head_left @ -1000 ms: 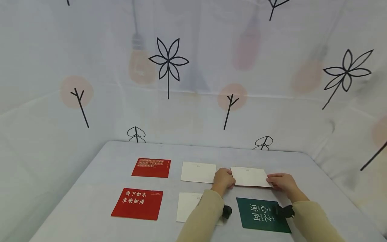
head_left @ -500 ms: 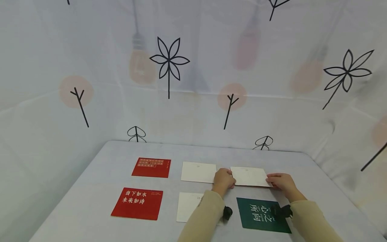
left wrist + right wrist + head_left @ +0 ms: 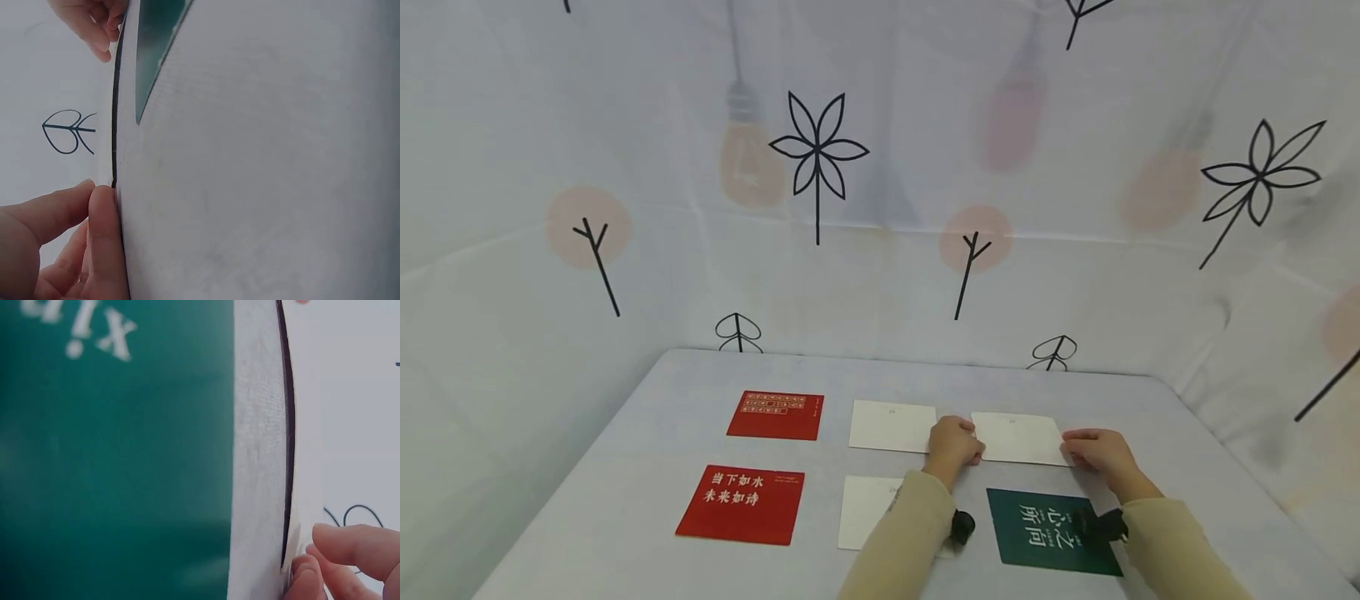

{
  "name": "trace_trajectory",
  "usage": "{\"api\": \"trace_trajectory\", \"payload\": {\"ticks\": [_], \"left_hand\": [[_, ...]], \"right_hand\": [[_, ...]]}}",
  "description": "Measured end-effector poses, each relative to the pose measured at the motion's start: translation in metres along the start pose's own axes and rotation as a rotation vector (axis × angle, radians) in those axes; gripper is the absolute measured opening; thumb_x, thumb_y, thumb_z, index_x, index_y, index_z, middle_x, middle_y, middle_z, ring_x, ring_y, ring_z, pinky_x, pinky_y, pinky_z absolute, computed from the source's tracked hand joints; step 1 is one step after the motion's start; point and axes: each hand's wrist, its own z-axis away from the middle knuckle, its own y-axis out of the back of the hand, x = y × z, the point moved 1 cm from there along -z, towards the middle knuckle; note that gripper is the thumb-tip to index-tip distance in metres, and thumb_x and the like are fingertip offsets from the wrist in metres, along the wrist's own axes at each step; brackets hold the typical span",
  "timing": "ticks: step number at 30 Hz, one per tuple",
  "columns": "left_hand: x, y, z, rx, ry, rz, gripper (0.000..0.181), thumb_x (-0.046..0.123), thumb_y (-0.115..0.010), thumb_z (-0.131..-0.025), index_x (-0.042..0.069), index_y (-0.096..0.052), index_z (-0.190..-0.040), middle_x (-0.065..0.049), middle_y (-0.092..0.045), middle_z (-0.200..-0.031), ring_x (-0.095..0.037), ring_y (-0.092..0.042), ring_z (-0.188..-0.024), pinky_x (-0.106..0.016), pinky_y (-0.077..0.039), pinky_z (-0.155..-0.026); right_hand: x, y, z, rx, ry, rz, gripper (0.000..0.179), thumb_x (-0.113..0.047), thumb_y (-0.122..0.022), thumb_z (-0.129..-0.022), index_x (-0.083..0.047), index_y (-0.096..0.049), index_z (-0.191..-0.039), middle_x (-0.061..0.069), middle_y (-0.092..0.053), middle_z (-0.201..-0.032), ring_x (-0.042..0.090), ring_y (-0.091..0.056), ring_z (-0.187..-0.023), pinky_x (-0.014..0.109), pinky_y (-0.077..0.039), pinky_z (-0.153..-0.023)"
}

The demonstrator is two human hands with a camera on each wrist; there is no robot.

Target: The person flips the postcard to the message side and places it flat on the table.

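A cream-white card (image 3: 1022,438) lies at the back right of the table, between the two hands. At its left end my left hand (image 3: 953,447) pinches the edge with thumb and fingers. My right hand (image 3: 1103,454) pinches the near right corner. In the left wrist view, a thin dark gap runs under the card's near edge, beside the left fingers (image 3: 105,231). The right wrist view shows the same gap, with the right thumb (image 3: 350,540) at the corner. Nearer me lies a green card (image 3: 1037,533) with white characters, apart from the white one.
Left of my left hand is another white card (image 3: 891,427). A third white card (image 3: 863,512) is partly hidden by the left sleeve (image 3: 902,533). Two red cards (image 3: 775,415) lie at the left, one behind the other. A patterned cloth (image 3: 880,292) hangs behind the table (image 3: 625,467).
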Motion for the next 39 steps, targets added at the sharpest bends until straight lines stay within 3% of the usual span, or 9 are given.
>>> {"api": "trace_trajectory", "payload": {"ticks": [8, 16, 24, 27, 34, 39], "left_hand": [[0.000, 0.001, -0.002, -0.029, 0.035, 0.074, 0.021, -0.003, -0.076, -0.072, 0.007, -0.064, -0.085, -0.002, -0.055, -0.060, -0.009, -0.053, -0.043, -0.019, -0.049, -0.046], [0.000, 0.002, 0.006, -0.065, 0.026, 0.128, 0.021, -0.003, -0.076, -0.072, 0.006, -0.064, -0.086, -0.002, -0.057, -0.062, -0.009, -0.052, -0.044, -0.021, -0.050, -0.047], [0.000, 0.006, 0.017, -0.098, 0.021, 0.139, 0.019, -0.003, -0.074, -0.073, 0.006, -0.064, -0.087, -0.001, -0.056, -0.067, -0.009, -0.053, -0.049, -0.021, -0.051, -0.050], [0.001, 0.007, 0.019, -0.091, 0.007, 0.137, 0.020, -0.004, -0.075, -0.073, 0.006, -0.065, -0.087, 0.000, -0.056, -0.067, -0.009, -0.053, -0.049, -0.020, -0.050, -0.050], [-0.003, 0.009, 0.025, -0.110, 0.001, 0.132, 0.019, -0.002, -0.075, -0.073, 0.007, -0.064, -0.086, 0.000, -0.055, -0.066, -0.010, -0.052, -0.050, -0.022, -0.051, -0.052], [-0.006, 0.012, 0.030, -0.131, -0.024, 0.103, 0.018, -0.001, -0.075, -0.073, 0.006, -0.065, -0.086, 0.001, -0.055, -0.067, -0.009, -0.052, -0.050, -0.022, -0.051, -0.052]], "right_hand": [[0.002, 0.006, 0.000, -0.021, 0.008, -0.011, 0.050, -0.020, -0.061, -0.089, 0.011, -0.047, -0.125, 0.033, -0.046, -0.121, 0.035, -0.051, -0.096, 0.048, -0.044, -0.091], [0.004, 0.015, 0.005, -0.046, 0.057, 0.024, 0.051, -0.023, -0.059, -0.091, 0.011, -0.047, -0.127, 0.033, -0.045, -0.123, 0.036, -0.049, -0.098, 0.048, -0.044, -0.090], [0.000, 0.018, 0.017, -0.065, 0.052, -0.014, 0.053, -0.024, -0.062, -0.089, 0.013, -0.047, -0.124, 0.031, -0.051, -0.117, 0.028, -0.055, -0.091, 0.024, -0.051, -0.066], [-0.002, 0.018, 0.021, -0.070, 0.053, -0.029, 0.053, -0.023, -0.063, -0.089, 0.014, -0.047, -0.124, 0.030, -0.053, -0.113, 0.023, -0.056, -0.085, 0.021, -0.051, -0.062], [0.001, 0.016, 0.029, -0.093, 0.040, -0.005, 0.056, -0.027, -0.066, -0.086, 0.014, -0.049, -0.122, 0.033, -0.051, -0.117, 0.030, -0.055, -0.091, 0.040, -0.051, -0.081], [0.005, 0.014, 0.033, -0.090, 0.060, -0.004, 0.056, -0.026, -0.067, -0.086, 0.015, -0.050, -0.119, 0.031, -0.056, -0.110, 0.025, -0.059, -0.084, 0.040, -0.053, -0.079]]}}
